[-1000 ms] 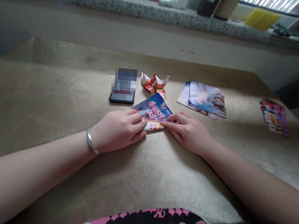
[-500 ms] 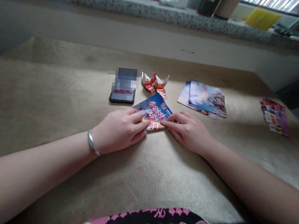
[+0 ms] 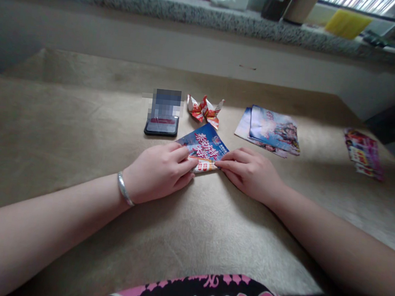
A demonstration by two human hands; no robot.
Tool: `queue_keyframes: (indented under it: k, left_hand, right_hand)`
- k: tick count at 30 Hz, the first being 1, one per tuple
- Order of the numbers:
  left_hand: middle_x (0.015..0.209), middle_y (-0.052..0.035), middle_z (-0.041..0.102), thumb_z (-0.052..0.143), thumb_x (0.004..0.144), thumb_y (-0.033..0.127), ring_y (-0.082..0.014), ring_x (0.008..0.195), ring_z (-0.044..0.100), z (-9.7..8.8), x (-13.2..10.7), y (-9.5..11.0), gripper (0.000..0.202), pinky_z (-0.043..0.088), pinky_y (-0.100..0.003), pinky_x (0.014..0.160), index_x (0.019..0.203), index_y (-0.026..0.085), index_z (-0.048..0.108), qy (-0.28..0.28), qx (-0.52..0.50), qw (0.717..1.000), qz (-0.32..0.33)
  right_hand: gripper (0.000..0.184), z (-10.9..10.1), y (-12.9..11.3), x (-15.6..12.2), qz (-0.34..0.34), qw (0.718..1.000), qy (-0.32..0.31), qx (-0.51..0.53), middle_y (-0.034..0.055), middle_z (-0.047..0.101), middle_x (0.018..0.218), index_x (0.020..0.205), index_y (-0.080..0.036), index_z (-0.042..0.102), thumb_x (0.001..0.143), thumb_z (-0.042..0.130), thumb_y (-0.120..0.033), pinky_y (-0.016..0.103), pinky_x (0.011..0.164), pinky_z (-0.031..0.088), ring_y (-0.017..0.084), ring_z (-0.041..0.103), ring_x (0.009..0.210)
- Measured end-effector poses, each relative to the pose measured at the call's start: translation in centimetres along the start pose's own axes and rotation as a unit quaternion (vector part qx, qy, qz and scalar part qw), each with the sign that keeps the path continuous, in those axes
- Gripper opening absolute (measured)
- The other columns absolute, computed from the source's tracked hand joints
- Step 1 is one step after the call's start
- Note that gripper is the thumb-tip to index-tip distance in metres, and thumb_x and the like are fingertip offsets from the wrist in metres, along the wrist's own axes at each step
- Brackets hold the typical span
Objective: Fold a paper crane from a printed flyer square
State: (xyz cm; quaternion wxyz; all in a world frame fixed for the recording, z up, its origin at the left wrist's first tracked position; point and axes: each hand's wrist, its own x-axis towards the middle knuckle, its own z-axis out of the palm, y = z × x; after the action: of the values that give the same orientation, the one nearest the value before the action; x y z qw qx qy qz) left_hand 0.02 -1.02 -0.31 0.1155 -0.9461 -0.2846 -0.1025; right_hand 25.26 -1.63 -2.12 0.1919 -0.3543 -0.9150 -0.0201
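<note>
A blue printed sheet of paper (image 3: 203, 141), folded and marked with red and white characters, lies on the table in front of me. Its near edge shows a white and orange strip. My left hand (image 3: 162, 165), with a silver bangle at the wrist, holds the sheet's left side, fingers bent and pressed onto it. At the right corner, my right hand (image 3: 247, 171) pinches the paper between thumb and fingers; the fingertips partly cover that corner. Just beyond the sheet stand red and white folded paper pieces (image 3: 204, 110) with pointed tips.
A smartphone (image 3: 162, 125) lies left of the folded pieces. Blue printed sheets (image 3: 272, 127) are stacked to the right, and pink and red printed papers (image 3: 362, 154) lie farther right. Bottles (image 3: 277, 2) and a yellow object (image 3: 347, 23) stand on the stone windowsill (image 3: 110, 0).
My right hand's fingertips have slid slightly right along the sheet's near edge to its corner. My left hand stays almost in place on the paper.
</note>
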Motion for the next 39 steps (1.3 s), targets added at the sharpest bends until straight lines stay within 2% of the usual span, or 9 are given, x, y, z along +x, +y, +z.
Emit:
queue_keyframes:
  k: [8, 15, 21, 26, 31, 39]
  left_hand:
    - [0.093, -0.0104, 0.063, 0.045, 0.091, 0.029, -0.0231, 0.092, 0.055, 0.2, 0.5, 0.4, 0.026, 0.048, -0.038, 0.085, 0.096, 0.013, 0.065, -0.009, -0.043, 0.999, 0.000]
    - [0.097, -0.0095, 0.060, 0.045, 0.092, 0.035, -0.0223, 0.089, 0.052, 0.1, 0.5, 0.5, 0.037, 0.047, -0.037, 0.084, 0.121, 0.017, 0.056, -0.033, -0.043, 0.998, 0.015]
    - [0.101, -0.0101, 0.057, 0.046, 0.091, 0.035, -0.0229, 0.091, 0.049, 0.1, 0.5, 0.6, 0.036, 0.045, -0.037, 0.086, 0.121, 0.018, 0.056, -0.032, -0.042, 0.999, 0.005]
    - [0.096, -0.0096, 0.059, 0.041, 0.093, 0.027, -0.0218, 0.088, 0.050, 0.3, 0.5, 0.6, 0.032, 0.045, -0.036, 0.083, 0.119, 0.017, 0.057, -0.028, -0.032, 0.999, 0.004]
    - [0.098, -0.0088, 0.060, 0.041, 0.093, 0.024, -0.0226, 0.091, 0.051, 0.2, 0.5, 0.8, 0.033, 0.044, -0.035, 0.083, 0.121, 0.018, 0.055, -0.046, -0.026, 0.999, -0.003]
    - [0.097, -0.0085, 0.060, 0.041, 0.094, 0.025, -0.0208, 0.087, 0.051, 0.3, 0.5, 0.6, 0.035, 0.043, -0.034, 0.082, 0.125, 0.016, 0.053, -0.029, -0.003, 0.999, 0.026]
  right_hand:
    - [0.025, -0.3, -0.4, 0.2, -0.011, 0.999, -0.008, -0.046, 0.0059, 0.069, 0.094, 0.104, -0.021, 0.070, 0.093, 0.048, -0.026, 0.029, 0.072, 0.045, 0.017, 0.056, 0.083]
    - [0.024, -0.6, -0.7, 0.0, -0.012, 0.997, -0.017, -0.079, 0.0050, 0.069, 0.089, 0.104, -0.021, 0.069, 0.093, 0.048, -0.024, 0.028, 0.068, 0.043, 0.017, 0.057, 0.081]
    - [0.021, -0.8, -0.7, -0.3, -0.005, 0.997, -0.025, -0.076, 0.0053, 0.069, 0.090, 0.100, -0.020, 0.069, 0.092, 0.049, -0.023, 0.027, 0.069, 0.044, 0.017, 0.059, 0.085]
    - [0.023, -0.7, -0.7, -0.4, 0.012, 0.998, -0.028, -0.062, 0.0050, 0.069, 0.088, 0.100, -0.021, 0.069, 0.093, 0.048, -0.024, 0.027, 0.070, 0.044, 0.016, 0.060, 0.085]
    - [0.020, -1.0, -0.7, -0.5, 0.016, 0.996, -0.038, -0.081, 0.0043, 0.068, 0.086, 0.101, -0.021, 0.068, 0.092, 0.050, -0.023, 0.027, 0.067, 0.043, 0.016, 0.060, 0.082]
    - [0.022, -1.4, 0.1, -0.9, 0.026, 0.997, -0.045, -0.049, 0.0044, 0.066, 0.084, 0.098, -0.022, 0.070, 0.090, 0.050, -0.018, 0.026, 0.067, 0.043, 0.015, 0.058, 0.079]
